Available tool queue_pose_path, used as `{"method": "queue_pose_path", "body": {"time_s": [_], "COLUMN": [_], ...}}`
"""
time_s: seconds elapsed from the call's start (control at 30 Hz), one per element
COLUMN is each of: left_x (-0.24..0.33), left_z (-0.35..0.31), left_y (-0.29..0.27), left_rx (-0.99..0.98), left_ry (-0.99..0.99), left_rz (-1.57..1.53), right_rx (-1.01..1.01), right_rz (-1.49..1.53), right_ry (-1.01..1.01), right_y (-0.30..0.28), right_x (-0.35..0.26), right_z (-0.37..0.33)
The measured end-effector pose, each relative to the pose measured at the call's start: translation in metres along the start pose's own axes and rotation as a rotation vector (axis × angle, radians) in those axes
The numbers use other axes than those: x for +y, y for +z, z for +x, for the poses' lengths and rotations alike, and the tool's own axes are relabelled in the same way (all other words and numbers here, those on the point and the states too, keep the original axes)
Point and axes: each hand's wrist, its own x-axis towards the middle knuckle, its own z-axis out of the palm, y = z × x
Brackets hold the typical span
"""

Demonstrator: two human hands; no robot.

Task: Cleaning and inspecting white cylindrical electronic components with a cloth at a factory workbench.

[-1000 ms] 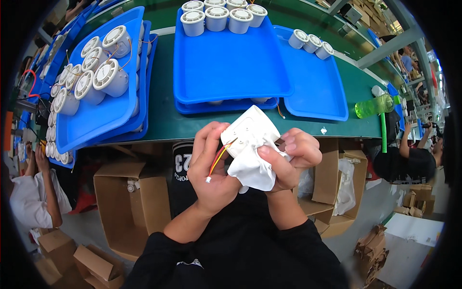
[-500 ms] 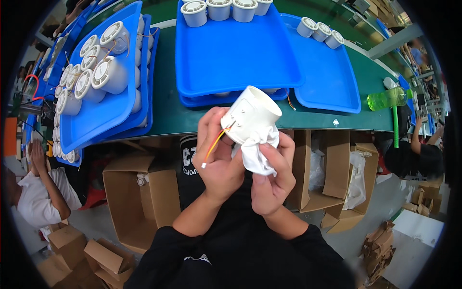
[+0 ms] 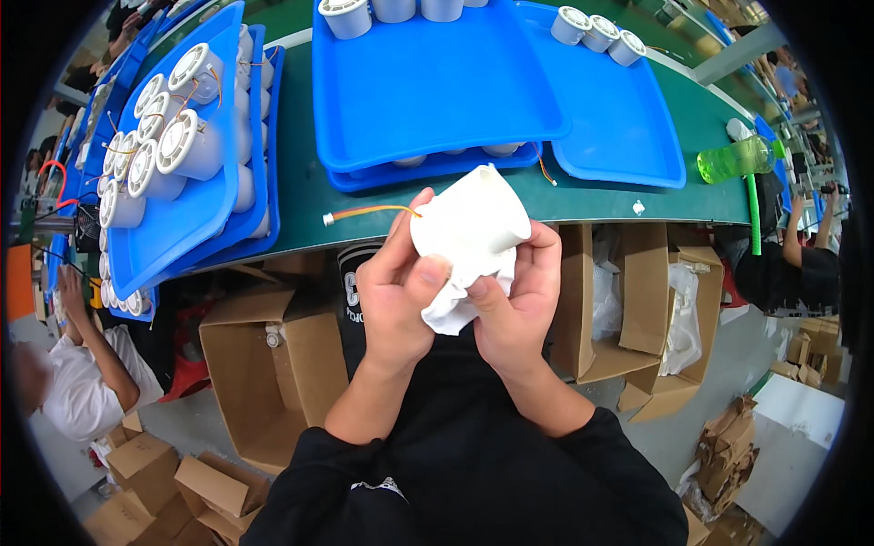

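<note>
Before the long green bench (image 3: 299, 182), I see a white cup-shaped plastic housing (image 3: 469, 214) lying between the left hand (image 3: 398, 305), which pinches its side by thin orange wires (image 3: 373, 208), and the right hand (image 3: 519, 314), which pinches crumpled white cloth (image 3: 449, 311) against it.

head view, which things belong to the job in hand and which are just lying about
Likely the job:
white plastic cylindrical housing, held
its thin coloured wires
crumpled white cloth
round white plastic units
rectangular blue plastic trays

Apparently lying about:
green plastic bottle
torn brown cardboard
</note>
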Motion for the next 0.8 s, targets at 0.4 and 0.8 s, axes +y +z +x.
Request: {"method": "queue_pose_path", "body": {"time_s": [0.4,0.8], "left_x": [0.009,0.011], "left_z": [0.007,-0.003], "left_y": [-0.001,-0.001], "left_rx": [-0.057,-0.041], "left_ry": [-0.387,-0.578], "left_rz": [-0.459,-0.647], "right_rx": [-0.045,-0.148], "right_rz": [-0.061,0.184], "right_ry": [0.098,0.188], "right_y": [-0.025,-0.042], "right_x": [0.011,0.012], "right_z": [0.005,0.02]}}
